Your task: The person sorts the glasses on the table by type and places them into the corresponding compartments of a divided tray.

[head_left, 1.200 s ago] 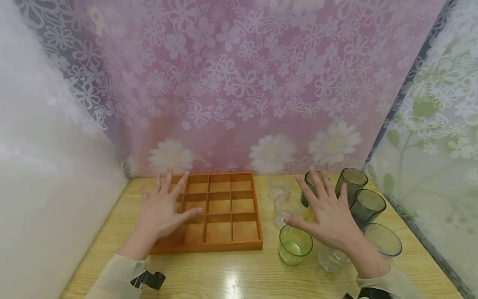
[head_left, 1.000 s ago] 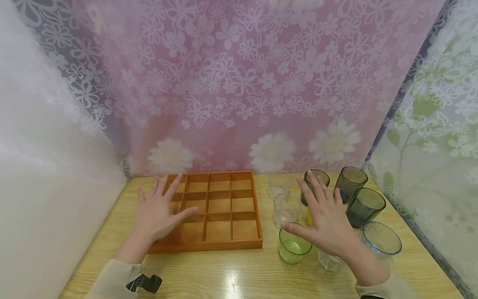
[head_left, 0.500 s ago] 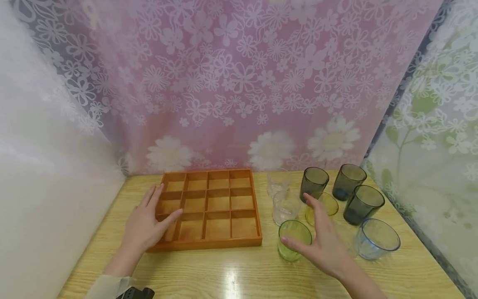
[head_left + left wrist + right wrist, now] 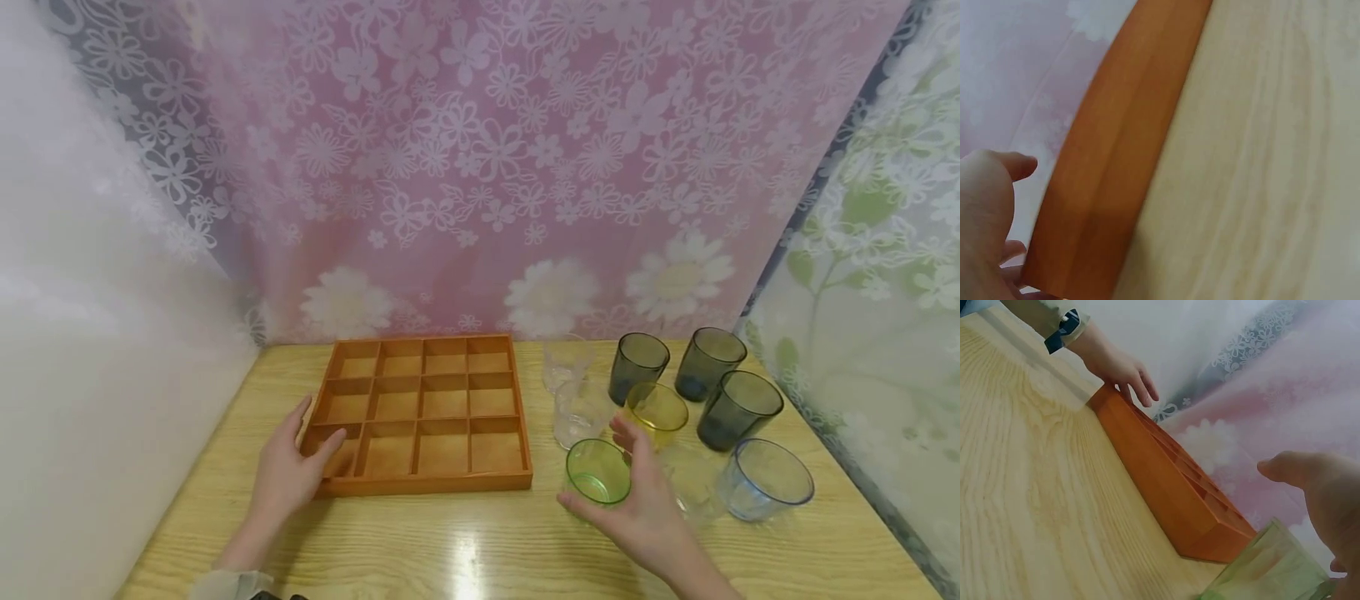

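While the right hand (image 4: 641, 512), thumb and fingers parted, brackets the green glass (image 4: 596, 483) right of the wooden tray (image 4: 427, 483), the left hand (image 4: 285, 471) spreads loosely at the tray's near left corner. Farther back stand two clear glasses (image 4: 579, 417), a yellow glass (image 4: 657, 410) and three dark glasses (image 4: 737, 415).

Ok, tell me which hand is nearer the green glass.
Right. The right hand is close beside the green glass; the left hand is farther off, at the left end of the wooden tray.
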A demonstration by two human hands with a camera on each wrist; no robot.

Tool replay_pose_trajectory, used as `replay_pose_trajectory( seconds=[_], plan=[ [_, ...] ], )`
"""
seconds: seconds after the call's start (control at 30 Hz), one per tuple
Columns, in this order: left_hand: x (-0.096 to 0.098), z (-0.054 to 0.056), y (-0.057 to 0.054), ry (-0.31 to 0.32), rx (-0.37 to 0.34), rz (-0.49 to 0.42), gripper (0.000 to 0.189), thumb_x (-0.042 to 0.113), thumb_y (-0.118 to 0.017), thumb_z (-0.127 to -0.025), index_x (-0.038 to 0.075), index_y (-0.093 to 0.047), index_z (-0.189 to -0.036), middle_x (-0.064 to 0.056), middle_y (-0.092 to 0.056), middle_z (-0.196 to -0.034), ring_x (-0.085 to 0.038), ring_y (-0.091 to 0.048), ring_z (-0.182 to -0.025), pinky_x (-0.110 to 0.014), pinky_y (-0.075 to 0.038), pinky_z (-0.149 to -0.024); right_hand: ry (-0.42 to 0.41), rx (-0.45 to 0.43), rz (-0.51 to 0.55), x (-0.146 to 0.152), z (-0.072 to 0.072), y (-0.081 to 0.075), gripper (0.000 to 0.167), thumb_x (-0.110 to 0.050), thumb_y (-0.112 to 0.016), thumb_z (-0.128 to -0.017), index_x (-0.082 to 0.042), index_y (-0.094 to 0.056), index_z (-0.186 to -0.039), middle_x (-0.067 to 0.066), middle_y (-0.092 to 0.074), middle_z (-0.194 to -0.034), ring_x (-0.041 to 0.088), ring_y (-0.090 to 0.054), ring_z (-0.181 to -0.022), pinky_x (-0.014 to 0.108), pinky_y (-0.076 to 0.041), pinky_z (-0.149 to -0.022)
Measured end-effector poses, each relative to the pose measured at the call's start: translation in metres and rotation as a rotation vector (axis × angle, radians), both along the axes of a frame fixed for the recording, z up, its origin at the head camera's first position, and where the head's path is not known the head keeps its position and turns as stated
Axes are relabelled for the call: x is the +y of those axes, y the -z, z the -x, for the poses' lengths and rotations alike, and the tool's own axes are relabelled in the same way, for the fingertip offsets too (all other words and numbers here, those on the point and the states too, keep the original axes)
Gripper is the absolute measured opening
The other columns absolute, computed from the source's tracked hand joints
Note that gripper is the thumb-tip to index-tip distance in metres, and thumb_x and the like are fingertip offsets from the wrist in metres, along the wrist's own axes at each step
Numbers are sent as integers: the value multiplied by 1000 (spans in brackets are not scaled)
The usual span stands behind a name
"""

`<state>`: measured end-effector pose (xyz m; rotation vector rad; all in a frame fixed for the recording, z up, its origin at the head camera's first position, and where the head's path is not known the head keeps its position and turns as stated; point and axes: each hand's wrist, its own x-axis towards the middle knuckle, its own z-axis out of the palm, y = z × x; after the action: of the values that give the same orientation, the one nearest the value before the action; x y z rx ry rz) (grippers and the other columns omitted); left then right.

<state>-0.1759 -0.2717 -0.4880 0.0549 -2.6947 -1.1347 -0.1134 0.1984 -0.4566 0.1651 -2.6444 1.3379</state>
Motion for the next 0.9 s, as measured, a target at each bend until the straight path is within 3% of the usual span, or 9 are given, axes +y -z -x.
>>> replay_pose_trajectory(
  seconds=[0.13, 0.37, 0.47, 0.6, 0.8, 0.9],
  plan=[
    [-1, -2, 10, -40, 16, -79, 85, 45, -72, -101, 5, -33, -166, -27, -35, -165, -54, -41, -143, -66, -40, -112, 2, -17, 11, -2, 0, 7, 122, -48, -98, -74, -4, -24, -160, 17, -39, -157, 43, -40, -141, 74, -38, -105],
    [-1, -5, 20, -92, 48, -216, 69, 26, -74, -102, -1, -44, -159, -24, -42, -162, -53, -46, -139, -59, -42, -112, 30, 32, 76, -4, 2, 18, 115, -34, -101, -72, 0, -31, -155, 20, -49, -148, 42, -46, -137, 69, -36, -109],
    [-1, -6, 25, -127, 65, -277, 64, 22, -74, -102, -4, -48, -156, -23, -48, -158, -50, -50, -138, -43, -44, -111, 60, 16, 111, -5, 3, 24, 111, -31, -102, -71, 0, -33, -153, 19, -49, -149, 40, -46, -136, 67, -37, -109],
    [1, -6, 29, -174, 90, -288, 57, 21, -73, -103, -5, -54, -151, -23, -56, -151, -45, -56, -133, -14, -45, -96, 99, -2, 115, -6, 4, 32, 106, -30, -102, -71, 0, -39, -150, 16, -52, -146, 35, -50, -132, 58, -45, -105],
    [3, -8, 32, -216, 108, -249, 46, 15, -67, -105, -6, -59, -146, -24, -61, -144, -39, -55, -135, -4, -36, -94, 111, -7, 179, -8, 5, 43, 96, -24, -102, -71, -3, -48, -147, 9, -63, -136, 28, -58, -122, 32, -54, -95],
    [4, -7, 35, -225, 131, -262, 42, 8, -66, -105, -7, -61, -144, -24, -63, -141, -37, -57, -134, 1, -34, -90, 114, 12, 227, -10, 6, 45, 93, -18, -102, -70, -2, -50, -146, 8, -64, -135, 29, -60, -121, 28, -55, -93]
  ],
)
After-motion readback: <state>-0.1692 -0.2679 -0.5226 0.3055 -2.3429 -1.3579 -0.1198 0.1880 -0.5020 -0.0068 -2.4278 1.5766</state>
